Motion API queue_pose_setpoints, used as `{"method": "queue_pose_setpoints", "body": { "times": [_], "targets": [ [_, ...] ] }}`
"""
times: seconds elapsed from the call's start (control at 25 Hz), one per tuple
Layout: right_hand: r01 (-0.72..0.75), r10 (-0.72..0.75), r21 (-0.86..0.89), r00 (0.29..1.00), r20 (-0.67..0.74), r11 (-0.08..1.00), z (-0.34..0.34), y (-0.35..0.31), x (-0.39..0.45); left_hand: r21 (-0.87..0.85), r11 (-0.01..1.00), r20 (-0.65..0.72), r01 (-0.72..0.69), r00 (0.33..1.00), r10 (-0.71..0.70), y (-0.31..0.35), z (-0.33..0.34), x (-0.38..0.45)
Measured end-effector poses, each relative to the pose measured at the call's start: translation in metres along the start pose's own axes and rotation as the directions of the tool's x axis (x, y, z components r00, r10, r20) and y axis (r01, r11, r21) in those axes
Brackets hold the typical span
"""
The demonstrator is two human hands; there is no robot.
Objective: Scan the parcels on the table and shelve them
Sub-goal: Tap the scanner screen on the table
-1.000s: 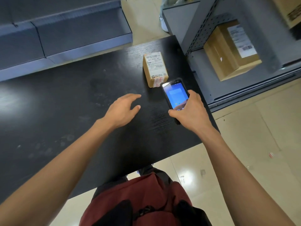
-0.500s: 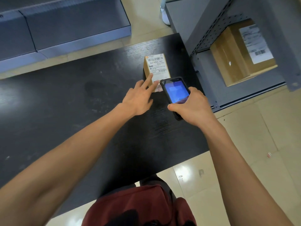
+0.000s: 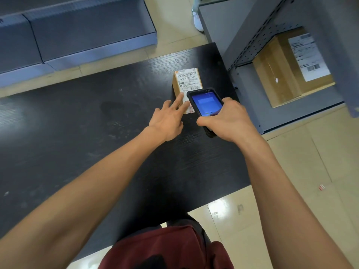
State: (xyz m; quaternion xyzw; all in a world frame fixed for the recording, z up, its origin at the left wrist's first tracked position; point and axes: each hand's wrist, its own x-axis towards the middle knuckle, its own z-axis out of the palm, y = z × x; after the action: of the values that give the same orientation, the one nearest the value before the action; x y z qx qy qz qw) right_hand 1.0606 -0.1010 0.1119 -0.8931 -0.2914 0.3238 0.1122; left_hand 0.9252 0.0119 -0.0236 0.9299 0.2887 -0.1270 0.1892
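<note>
A small brown parcel (image 3: pixel 187 80) with a white barcode label lies on the black table (image 3: pixel 97 133) near its far right corner. My left hand (image 3: pixel 168 117) reaches to it with straight fingers, the fingertips resting on the near end of its label. My right hand (image 3: pixel 223 119) grips a black handheld scanner (image 3: pixel 206 102) with a lit blue screen, held just over the parcel's near right corner and hiding that part of it.
A grey metal shelf unit (image 3: pixel 291 115) stands right of the table with a larger brown box (image 3: pixel 279 70) on its low shelf. Grey low shelving (image 3: pixel 87 35) runs across the far left. Tiled floor lies between and to the right.
My left hand moved from the bare table forward to the parcel and now touches its label. The scanner in my right hand stayed beside the parcel. The camera came closer.
</note>
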Motion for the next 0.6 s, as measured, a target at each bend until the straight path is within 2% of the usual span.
{"method": "queue_pose_setpoints", "body": {
  "times": [0.6],
  "targets": [
    [-0.021, 0.021, -0.004, 0.999, 0.025, 1.0, -0.0037, 0.0015, -0.0032, 0.006, 1.0, 0.019, 0.022, 1.0, -0.022, 0.0064, -0.0069, 0.0021]
  ]
}}
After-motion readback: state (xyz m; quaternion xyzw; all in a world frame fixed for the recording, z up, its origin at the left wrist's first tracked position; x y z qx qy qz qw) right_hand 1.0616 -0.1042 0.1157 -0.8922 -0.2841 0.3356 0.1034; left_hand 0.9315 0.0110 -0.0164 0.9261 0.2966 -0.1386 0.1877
